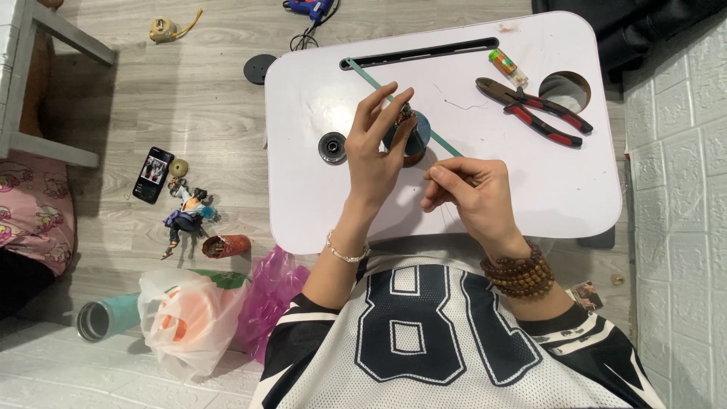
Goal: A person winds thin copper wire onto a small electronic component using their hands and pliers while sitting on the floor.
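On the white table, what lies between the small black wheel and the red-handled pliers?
In the head view, between the small black wheel and the pliers lie the left hand, the dark spool it holds, and a thin green strip.

On the lap table [318, 204], a spool [409, 135] is set at the centre. The round disc [332, 147] is placed at nine o'clock of it, the pliers [534, 110] at two o'clock, near the cup hole [566, 91].
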